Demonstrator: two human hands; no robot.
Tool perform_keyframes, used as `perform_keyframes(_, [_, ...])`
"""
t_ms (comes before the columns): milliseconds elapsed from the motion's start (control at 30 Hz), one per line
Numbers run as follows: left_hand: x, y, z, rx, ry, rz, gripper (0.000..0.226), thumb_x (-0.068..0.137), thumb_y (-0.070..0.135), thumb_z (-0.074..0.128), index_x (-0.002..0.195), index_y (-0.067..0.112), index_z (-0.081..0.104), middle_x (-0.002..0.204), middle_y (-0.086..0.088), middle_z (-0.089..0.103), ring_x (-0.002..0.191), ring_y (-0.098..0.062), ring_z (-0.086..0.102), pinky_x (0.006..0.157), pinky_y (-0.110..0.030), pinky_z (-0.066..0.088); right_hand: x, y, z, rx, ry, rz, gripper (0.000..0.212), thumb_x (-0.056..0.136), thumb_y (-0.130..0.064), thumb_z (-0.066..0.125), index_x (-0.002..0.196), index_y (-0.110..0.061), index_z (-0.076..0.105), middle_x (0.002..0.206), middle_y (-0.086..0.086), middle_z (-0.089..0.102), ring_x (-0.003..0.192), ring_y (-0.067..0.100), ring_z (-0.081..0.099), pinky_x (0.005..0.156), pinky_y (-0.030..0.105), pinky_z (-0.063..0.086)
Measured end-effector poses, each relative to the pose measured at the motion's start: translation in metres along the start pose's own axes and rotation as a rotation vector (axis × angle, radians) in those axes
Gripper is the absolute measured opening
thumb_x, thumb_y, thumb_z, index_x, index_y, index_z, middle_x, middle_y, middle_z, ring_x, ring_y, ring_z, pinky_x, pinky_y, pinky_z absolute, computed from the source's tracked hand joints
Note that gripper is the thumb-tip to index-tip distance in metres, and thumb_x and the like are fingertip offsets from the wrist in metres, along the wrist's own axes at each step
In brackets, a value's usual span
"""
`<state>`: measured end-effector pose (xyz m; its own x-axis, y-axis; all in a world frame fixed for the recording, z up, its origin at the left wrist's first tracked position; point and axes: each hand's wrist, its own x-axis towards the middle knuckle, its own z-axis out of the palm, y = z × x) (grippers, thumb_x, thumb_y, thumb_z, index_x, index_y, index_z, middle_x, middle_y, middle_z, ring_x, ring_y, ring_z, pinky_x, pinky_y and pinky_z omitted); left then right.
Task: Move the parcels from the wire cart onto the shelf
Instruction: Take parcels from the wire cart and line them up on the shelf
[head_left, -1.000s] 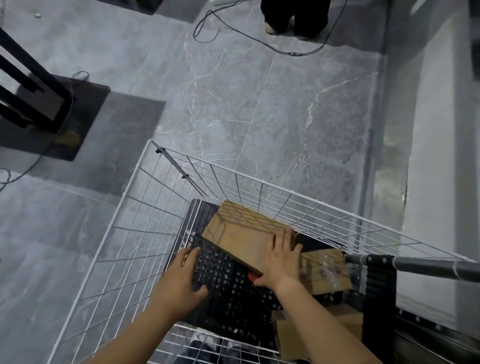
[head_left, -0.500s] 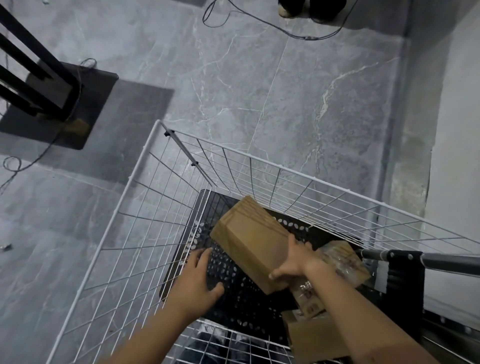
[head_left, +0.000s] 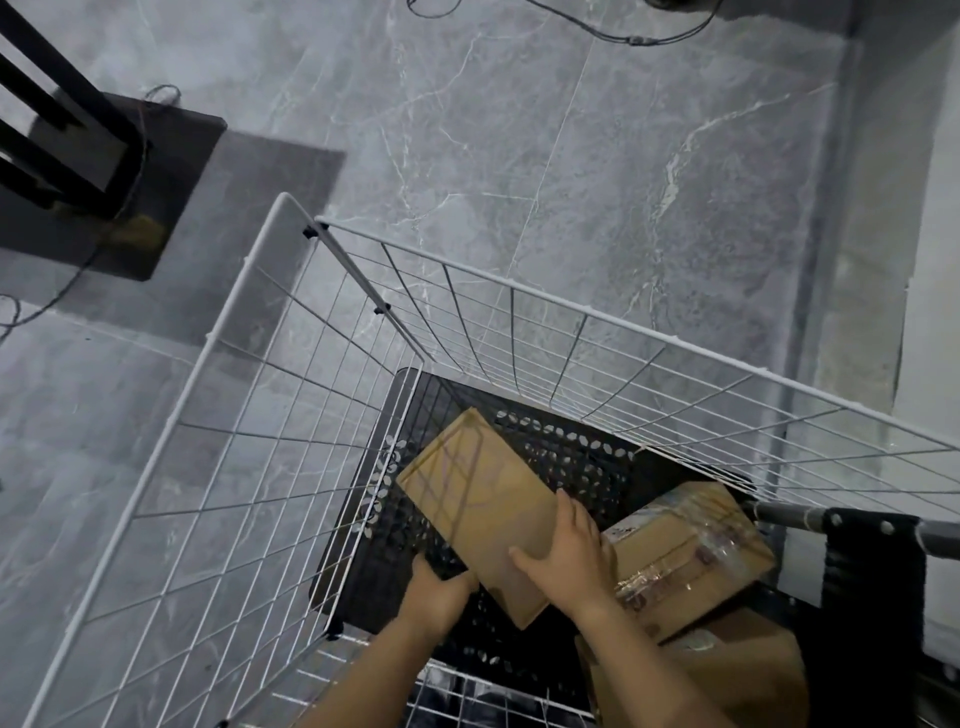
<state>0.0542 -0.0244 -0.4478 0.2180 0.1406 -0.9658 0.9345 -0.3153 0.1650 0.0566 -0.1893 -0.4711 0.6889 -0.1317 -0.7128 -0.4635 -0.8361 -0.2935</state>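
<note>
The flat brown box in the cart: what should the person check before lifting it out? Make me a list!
1. Right hand grips the flat parcel: ok.
2. Left hand holds its near edge: ok, though the fingertips are hidden underneath.
3. Nothing lies on top of the flat parcel: ok.
4. Way up past the wire cart rim is open: ok.
5. Taped parcel is free of the flat one: cannot tell, the right hand hides where they meet.
6. Room on the shelf: cannot tell, it is out of view.
</note>
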Motion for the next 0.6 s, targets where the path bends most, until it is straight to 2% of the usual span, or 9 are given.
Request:
perform_keyframes(67, [0.008, 0.001, 0.005, -0.128, -0.054, -0.036, 0.093, 0.076, 0.020, 0.070, 0.150, 0.013, 0.013, 0.140, -0.014, 0.044, 0.121, -0.031, 0.048, 0.089, -0.034, 0.044, 0.003, 0.000, 0.002, 0.110, -0.008, 0.076, 0.095, 0.079, -0.058, 0.063, 0.150, -0.016, 0.014, 0.154, 0.005, 0.024, 0.141, 0.024, 0.027, 0.112, 0.043, 0.027])
perform_keyframes(167, [0.007, 0.005, 0.013, -0.248, -0.099, -0.033, 0.068, 0.078, 0.006, 0.059, 0.140, 0.013, 0.032, 0.120, -0.009, 0.055, 0.098, -0.021, 0.053, 0.069, -0.031, 0.044, 0.007, -0.001, -0.001, 0.286, -0.092, 0.125, 0.088, 0.079, -0.050, 0.069, 0.148, -0.018, 0.024, 0.150, 0.004, 0.031, 0.135, 0.025, 0.035, 0.108, 0.041, 0.035])
perform_keyframes(233, [0.002, 0.009, 0.015, -0.290, -0.092, -0.030, 0.060, 0.080, 0.004, 0.055, 0.135, 0.017, 0.034, 0.116, -0.006, 0.054, 0.097, -0.022, 0.051, 0.072, -0.034, 0.044, 0.007, -0.003, -0.007, 0.495, -0.160, 0.184, 0.085, 0.077, -0.044, 0.073, 0.145, -0.016, 0.032, 0.143, 0.005, 0.039, 0.128, 0.024, 0.044, 0.104, 0.038, 0.041])
perform_keyframes(300, [-0.011, 0.014, 0.012, -0.328, -0.067, 0.009, 0.051, 0.082, 0.003, 0.054, 0.125, 0.024, 0.037, 0.107, -0.002, 0.055, 0.089, -0.018, 0.051, 0.067, -0.032, 0.043, 0.005, -0.009, -0.017, 0.686, -0.211, 0.254, 0.092, 0.064, -0.051, 0.078, 0.140, -0.015, 0.041, 0.136, 0.004, 0.049, 0.118, 0.022, 0.054, 0.100, 0.039, 0.047])
perform_keyframes(367, [-0.031, 0.025, 0.005, -0.310, 0.006, 0.117, 0.048, 0.077, 0.009, 0.059, 0.118, 0.026, 0.043, 0.110, -0.003, 0.056, 0.090, -0.018, 0.053, 0.064, -0.031, 0.046, 0.003, -0.011, -0.022, 0.775, -0.233, 0.279, 0.104, 0.046, -0.063, 0.079, 0.133, -0.016, 0.048, 0.127, 0.003, 0.058, 0.108, 0.018, 0.061, 0.094, 0.041, 0.052])
perform_keyframes(433, [-0.042, 0.033, -0.004, -0.201, 0.057, 0.251, 0.067, 0.062, 0.030, 0.065, 0.127, 0.024, 0.049, 0.127, -0.007, 0.051, 0.106, -0.023, 0.054, 0.082, -0.041, 0.052, -0.011, -0.021, -0.036, 0.830, -0.251, 0.273, 0.099, 0.050, -0.062, 0.081, 0.132, -0.017, 0.049, 0.122, 0.000, 0.061, 0.104, 0.017, 0.062, 0.090, 0.039, 0.054])
perform_keyframes(467, [-0.051, 0.037, -0.009, -0.148, 0.066, 0.291, 0.076, 0.061, 0.037, 0.064, 0.134, 0.024, 0.047, 0.134, -0.007, 0.045, 0.114, -0.024, 0.052, 0.093, -0.044, 0.049, -0.021, -0.029, -0.045, 0.850, -0.252, 0.264, 0.094, 0.058, -0.059, 0.080, 0.135, -0.018, 0.046, 0.123, -0.001, 0.060, 0.106, 0.017, 0.061, 0.088, 0.037, 0.053])
perform_keyframes(533, [-0.078, 0.043, -0.016, -0.091, 0.083, 0.363, 0.066, 0.082, 0.037, 0.060, 0.143, 0.024, 0.038, 0.137, -0.003, 0.037, 0.124, -0.023, 0.043, 0.105, -0.043, 0.040, -0.043, -0.035, -0.059, 0.881, -0.306, 0.307, 0.098, 0.065, -0.060, 0.077, 0.143, -0.019, 0.033, 0.131, -0.002, 0.053, 0.116, 0.021, 0.055, 0.089, 0.040, 0.050])
perform_keyframes(600, [-0.111, 0.043, -0.023, 0.020, 0.105, 0.490, 0.060, 0.087, 0.048, 0.050, 0.143, 0.032, 0.036, 0.137, 0.002, 0.035, 0.129, -0.020, 0.037, 0.108, -0.044, 0.036, -0.069, -0.041, -0.072, 0.894, -0.389, 0.348, 0.114, 0.056, -0.073, 0.073, 0.147, -0.025, 0.022, 0.138, -0.002, 0.045, 0.125, 0.025, 0.047, 0.095, 0.049, 0.047])
